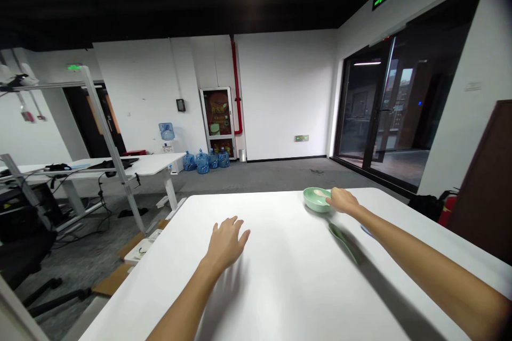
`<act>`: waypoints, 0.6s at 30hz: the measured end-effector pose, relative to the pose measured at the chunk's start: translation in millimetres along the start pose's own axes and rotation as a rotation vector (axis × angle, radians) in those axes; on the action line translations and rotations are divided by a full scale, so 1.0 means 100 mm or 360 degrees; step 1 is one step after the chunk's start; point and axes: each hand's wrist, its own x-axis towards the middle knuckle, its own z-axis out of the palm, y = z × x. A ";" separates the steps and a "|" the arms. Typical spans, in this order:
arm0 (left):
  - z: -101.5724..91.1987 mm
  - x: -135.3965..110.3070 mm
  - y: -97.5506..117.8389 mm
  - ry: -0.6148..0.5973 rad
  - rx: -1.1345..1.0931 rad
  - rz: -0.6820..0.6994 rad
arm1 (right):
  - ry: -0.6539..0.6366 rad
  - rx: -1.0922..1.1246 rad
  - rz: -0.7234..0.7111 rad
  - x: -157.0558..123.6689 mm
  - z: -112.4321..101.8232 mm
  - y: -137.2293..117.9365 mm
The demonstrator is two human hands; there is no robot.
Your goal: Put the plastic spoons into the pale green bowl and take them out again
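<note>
Fingers [239,225] of the left hand [226,240] are spread loose, resting palm-down on the white table [280,287] near the middle of the frame, holding nothing. The right hand [343,200] is up at center-right, touching the rim of a light green bowl [313,201]. Can't really tell if it's gripping. A dark green flat piece [344,242] lies just below the bowl, beside the right forearm.
</note>
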 end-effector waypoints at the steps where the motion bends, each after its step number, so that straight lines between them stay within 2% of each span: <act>1: 0.00 0.00 0.00 -0.0003 -0.0002 -0.0003 | 0.0000 0.0011 0.0022 0.05 0.03 0.02; 8: 0.00 0.02 0.01 -0.0036 -0.0006 -0.0018 | 0.0010 0.0062 0.0095 0.30 0.27 0.05; 18: 0.01 0.04 0.01 -0.0024 -0.0011 -0.0027 | -0.0024 0.0091 0.0128 0.45 0.47 0.03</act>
